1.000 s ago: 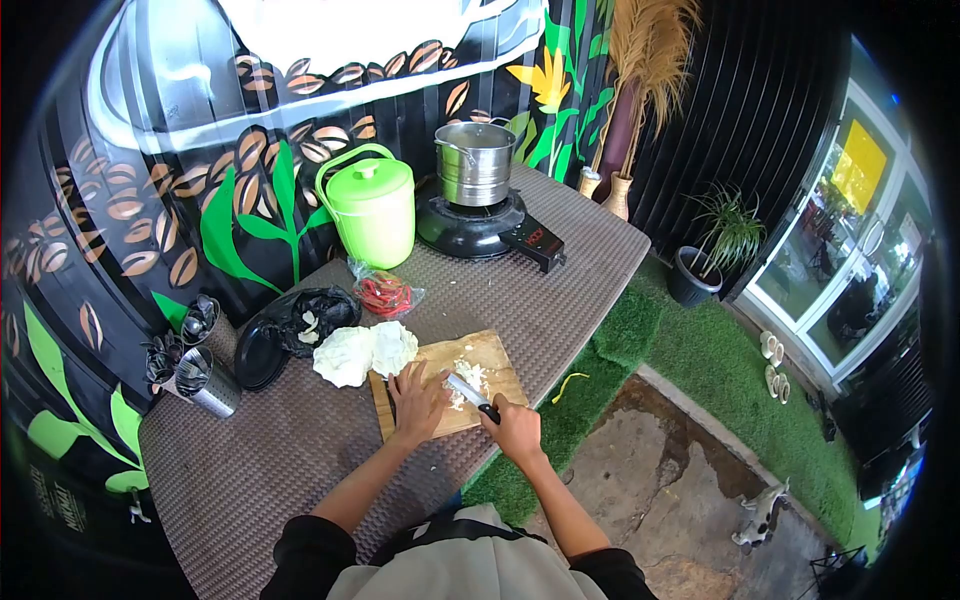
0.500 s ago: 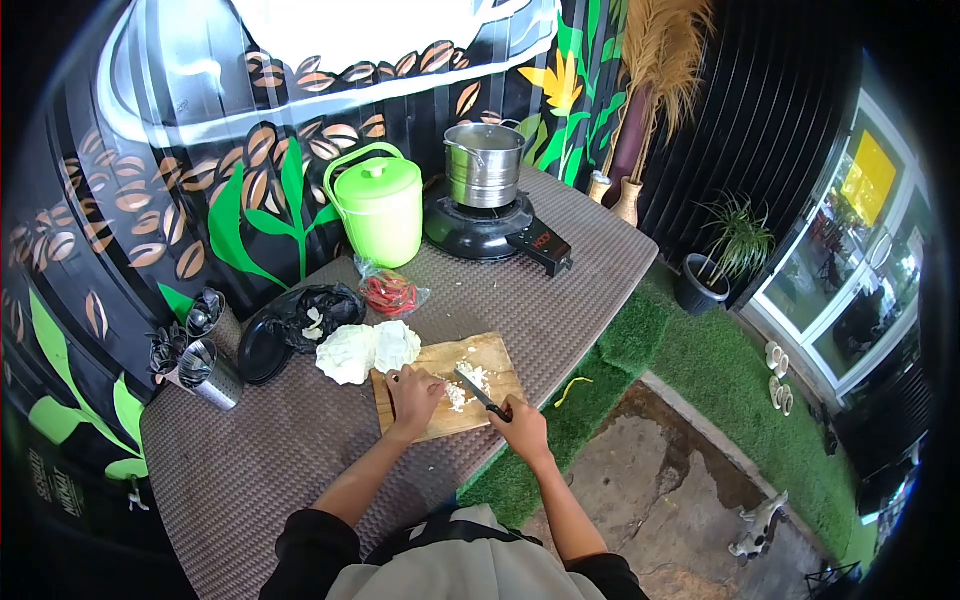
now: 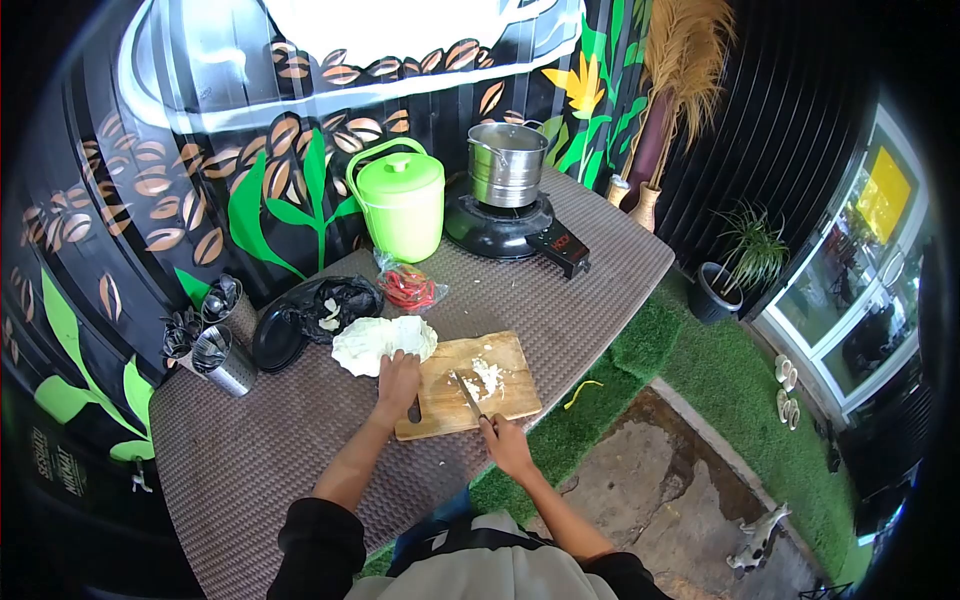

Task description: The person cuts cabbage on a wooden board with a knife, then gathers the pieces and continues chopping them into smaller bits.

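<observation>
My right hand (image 3: 507,446) is closed around the dark handle of a kitchen knife (image 3: 467,392), its blade lying over the wooden cutting board (image 3: 440,422). Finely chopped white bits (image 3: 487,378) are scattered beside the blade; what food they are I cannot make out. My left hand (image 3: 400,382) reaches past the board's left side to a crumpled, pale paper-like sheet (image 3: 362,345). Its fingers are bent together at the sheet's near edge, and anything between them is hidden.
Behind the sheet are a black plastic bag (image 3: 345,300), a black plate (image 3: 280,340) and a clear bag of red items (image 3: 410,288). Metal cutlery holders (image 3: 232,372) stand left. A green lidded bucket (image 3: 402,205) and a steel pot (image 3: 507,165) on a portable stove (image 3: 490,228) stand at the back.
My left hand has left the chopped bits and moved to the pale sheet. The knife has shifted to the left side of the bits. The camera view has moved slightly.
</observation>
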The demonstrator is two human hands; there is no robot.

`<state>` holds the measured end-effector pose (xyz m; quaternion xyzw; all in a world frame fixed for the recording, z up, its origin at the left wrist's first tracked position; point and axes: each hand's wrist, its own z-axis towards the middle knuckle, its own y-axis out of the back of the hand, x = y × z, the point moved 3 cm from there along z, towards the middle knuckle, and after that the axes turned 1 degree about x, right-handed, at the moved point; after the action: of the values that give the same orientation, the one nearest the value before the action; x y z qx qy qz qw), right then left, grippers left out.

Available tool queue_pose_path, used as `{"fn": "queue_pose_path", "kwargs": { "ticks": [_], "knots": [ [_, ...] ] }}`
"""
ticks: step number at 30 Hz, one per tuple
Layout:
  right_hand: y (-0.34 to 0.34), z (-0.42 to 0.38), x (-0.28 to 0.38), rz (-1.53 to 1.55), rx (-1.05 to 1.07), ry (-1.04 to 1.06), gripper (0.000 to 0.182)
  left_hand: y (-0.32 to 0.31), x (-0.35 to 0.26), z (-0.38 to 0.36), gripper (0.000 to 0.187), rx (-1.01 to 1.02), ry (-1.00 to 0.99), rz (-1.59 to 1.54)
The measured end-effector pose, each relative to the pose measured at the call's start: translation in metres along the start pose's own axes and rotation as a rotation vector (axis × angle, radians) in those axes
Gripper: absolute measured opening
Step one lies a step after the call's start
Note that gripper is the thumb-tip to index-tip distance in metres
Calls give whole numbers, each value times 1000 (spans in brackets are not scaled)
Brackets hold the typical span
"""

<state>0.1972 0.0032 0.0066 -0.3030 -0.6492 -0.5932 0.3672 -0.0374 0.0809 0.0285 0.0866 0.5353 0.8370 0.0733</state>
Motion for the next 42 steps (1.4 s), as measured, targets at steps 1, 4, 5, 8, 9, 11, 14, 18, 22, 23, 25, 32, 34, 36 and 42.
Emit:
{"fn": "queue_pose_path", "kwargs": {
  "ticks": [1, 4, 5, 8, 9, 11, 14, 18, 22, 23, 25, 32, 34, 36, 42],
  "knots": [
    [-5, -4, 0, -1, 0, -1, 37, 0, 5, 1, 24, 0, 0, -1],
    [-8, -13, 9, -96, -64, 132, 36, 5, 6, 6, 16, 89, -75, 5],
    [-7, -14, 11, -97, -61, 133, 36, 14, 4, 6, 15, -68, -12, -171],
    [-3, -14, 28, -93, -15, 123, 30, 46, -2, 8, 16, -294, 127, -443],
    [-3, -13, 36, -191, 21, 108, 27, 51, -3, 7, 18, -363, 195, -543],
    [-6, -12, 40, -293, 62, 99, 24, 54, -6, 3, 19, -368, 283, -624],
    [-12, -9, 45, -346, -51, 493, 18, 57, -11, -6, 21, -373, 371, -692],
    [-14, -2, 31, -459, 22, 449, 21, 52, -14, -21, 22, -353, 357, -671],
    [-2, 11, 14, -468, -107, 357, 20, 46, -15, -37, 22, -306, 367, -658],
    [0, 13, 11, -467, -107, 357, 20, 45, -16, -40, 22, -306, 366, -657],
    [7, 15, 10, -418, -182, 351, 19, 41, -18, -46, 22, -333, 370, -610],
    [2, -18, 19, -379, -73, 489, 13, 33, -24, -56, 22, -346, 360, -614],
    [3, -16, 10, -398, -59, 501, 13, 33, -25, -58, 25, -259, 414, -625],
    [10, -7, -1, -442, -133, 363, 11, 35, -28, -61, 25, -243, 415, -630],
    [14, -13, 2, -380, -143, 535, 11, 34, -38, -67, 25, -242, 394, -642]
  ]
}}
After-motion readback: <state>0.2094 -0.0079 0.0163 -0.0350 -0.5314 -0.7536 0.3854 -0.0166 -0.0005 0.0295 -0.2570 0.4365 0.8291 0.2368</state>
